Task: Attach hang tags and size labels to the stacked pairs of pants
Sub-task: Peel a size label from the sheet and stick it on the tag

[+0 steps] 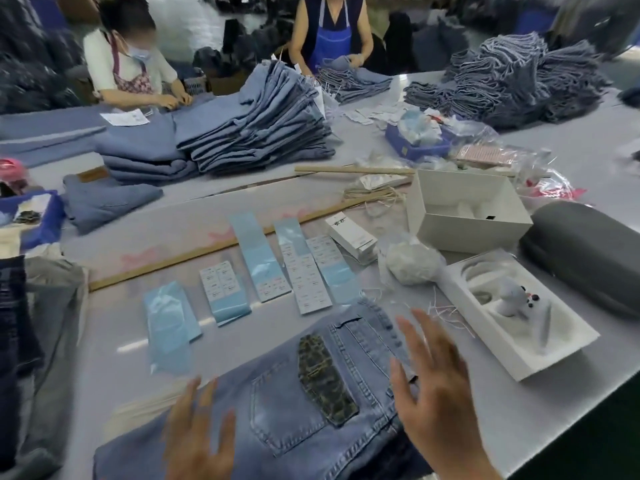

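A pair of blue jeans (287,403) lies on the table in front of me, back pocket up, with a dark patterned hang tag (325,379) lying on it near the waistband. My left hand (197,431) is spread flat over the jeans' left part. My right hand (440,386) hovers with straight fingers over the waistband at the right. Beyond the jeans lie several strips of size labels (308,271) on blue backing. A stack of white hang tags (353,237) sits behind them.
A white tray with a small white toy (516,299) and an open white box (467,209) stand at the right, beside a grey case (588,258). Tall stacks of folded jeans (249,133) fill the far side, where two people work. A wooden stick (214,247) crosses the table.
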A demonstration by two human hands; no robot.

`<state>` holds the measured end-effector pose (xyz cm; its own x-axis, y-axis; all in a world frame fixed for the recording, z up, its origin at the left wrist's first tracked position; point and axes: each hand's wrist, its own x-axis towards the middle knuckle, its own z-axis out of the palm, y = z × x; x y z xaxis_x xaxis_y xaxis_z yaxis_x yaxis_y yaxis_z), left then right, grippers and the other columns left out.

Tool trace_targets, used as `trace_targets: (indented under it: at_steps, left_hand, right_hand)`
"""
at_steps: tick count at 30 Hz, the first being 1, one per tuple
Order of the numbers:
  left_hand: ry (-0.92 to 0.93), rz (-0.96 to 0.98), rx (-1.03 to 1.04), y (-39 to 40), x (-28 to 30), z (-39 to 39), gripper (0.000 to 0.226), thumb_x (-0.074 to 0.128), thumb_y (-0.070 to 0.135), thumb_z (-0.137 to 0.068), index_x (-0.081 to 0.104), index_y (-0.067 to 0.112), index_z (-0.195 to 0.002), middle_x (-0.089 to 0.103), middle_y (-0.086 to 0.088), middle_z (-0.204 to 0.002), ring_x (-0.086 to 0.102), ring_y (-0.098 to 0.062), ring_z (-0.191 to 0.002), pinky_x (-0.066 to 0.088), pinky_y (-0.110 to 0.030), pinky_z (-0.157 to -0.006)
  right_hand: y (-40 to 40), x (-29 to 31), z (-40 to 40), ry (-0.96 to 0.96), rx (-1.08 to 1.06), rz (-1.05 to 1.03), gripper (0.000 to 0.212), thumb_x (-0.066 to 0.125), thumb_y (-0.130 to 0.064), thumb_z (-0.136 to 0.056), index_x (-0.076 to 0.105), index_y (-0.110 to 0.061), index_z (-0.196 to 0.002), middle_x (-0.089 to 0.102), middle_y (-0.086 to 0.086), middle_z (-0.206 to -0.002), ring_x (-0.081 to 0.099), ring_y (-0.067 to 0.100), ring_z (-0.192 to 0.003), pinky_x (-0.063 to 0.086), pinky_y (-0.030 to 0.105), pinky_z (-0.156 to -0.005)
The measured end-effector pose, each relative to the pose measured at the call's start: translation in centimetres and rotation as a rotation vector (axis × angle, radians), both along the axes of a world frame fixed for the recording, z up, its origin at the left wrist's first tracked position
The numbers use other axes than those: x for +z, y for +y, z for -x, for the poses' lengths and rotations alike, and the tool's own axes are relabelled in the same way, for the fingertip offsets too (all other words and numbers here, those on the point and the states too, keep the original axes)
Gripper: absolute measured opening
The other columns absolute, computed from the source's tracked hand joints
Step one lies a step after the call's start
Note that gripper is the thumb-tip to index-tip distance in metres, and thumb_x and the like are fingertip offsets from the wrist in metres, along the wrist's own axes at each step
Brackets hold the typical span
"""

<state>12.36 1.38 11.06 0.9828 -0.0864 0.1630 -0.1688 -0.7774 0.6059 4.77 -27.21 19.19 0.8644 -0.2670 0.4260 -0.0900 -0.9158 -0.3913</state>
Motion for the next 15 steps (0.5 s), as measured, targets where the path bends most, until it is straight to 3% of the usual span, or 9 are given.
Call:
trace_targets:
  at_steps: [2,3,5,7,11,15]
  left_hand:
    - [-0.074,-0.014,-0.190,-2.8,-0.7,-0.3,0.056,0.026,0.057,-0.104,0.055,0.027,-0.141,0.042,-0.001,-0.158,0.048,-0.030,-0.132,0.024,-0.029,-0.116]
    - [-0.043,-0.045,-0.230,-4.7,-1.2,0.4,0.059,0.019,0.057,-0.105,0.055,0.028,-0.141,0.036,0.005,-0.161,0.039,-0.023,-0.140,0.019,-0.031,-0.116]
    - [0.094,-0.129,-0.310,-6.4,-2.1,0.4,0.073,0.008,0.058,-0.105,0.064,0.026,-0.136,0.048,0.003,-0.155,0.010,-0.002,-0.153,0.011,-0.028,-0.115]
    - [0.043,-0.116,-0.251,-6.2,-2.9,-0.1,0.078,0.007,0.059,-0.104,0.070,0.021,-0.130,0.061,-0.008,-0.142,-0.008,0.007,-0.152,0.007,-0.024,-0.117]
    - [-0.023,-0.105,-0.208,-5.7,-3.4,-0.1,0.077,0.010,0.059,-0.105,0.070,0.017,-0.129,0.062,-0.011,-0.140,-0.005,0.009,-0.151,0.005,-0.021,-0.119]
    - [-0.045,-0.132,-0.185,-5.6,-4.3,0.0,0.073,0.013,0.058,-0.105,0.069,0.019,-0.130,0.061,-0.009,-0.141,0.000,0.007,-0.152,0.014,-0.027,-0.116]
  right_hand:
    - [0.8,-3.2,-0.1,0.318,0.059,-0.106,0.055,0.049,-0.032,-0.104,0.029,-0.032,-0.155,0.016,-0.016,-0.164,0.025,0.011,-0.152,0.023,0.029,-0.122]
    - [0.9,-4.6,0.3,0.375,0.044,-0.240,0.051,0.046,-0.030,-0.106,0.027,-0.040,-0.152,0.015,-0.021,-0.162,0.024,0.008,-0.151,0.021,0.024,-0.121]
    - [0.9,-6.1,0.9,0.341,-0.062,-0.436,0.049,0.047,-0.026,-0.106,0.033,-0.045,-0.148,0.028,-0.019,-0.161,0.030,0.005,-0.147,0.023,0.018,-0.117]
    - [1.0,-6.1,0.7,0.340,-0.145,-0.457,0.052,0.053,-0.029,-0.103,0.036,-0.038,-0.151,0.034,-0.014,-0.160,0.032,0.004,-0.143,0.022,0.018,-0.116]
    - [1.4,-6.6,0.6,0.342,-0.180,-0.438,0.055,0.059,-0.025,-0.100,0.042,-0.023,-0.152,0.040,-0.008,-0.156,0.035,0.011,-0.144,0.024,0.022,-0.117]
    - [1.9,-6.8,0.4,0.234,-0.272,-0.338,0.042,0.071,-0.006,-0.089,0.065,-0.009,-0.131,0.063,0.011,-0.135,0.059,0.032,-0.126,0.043,0.035,-0.106]
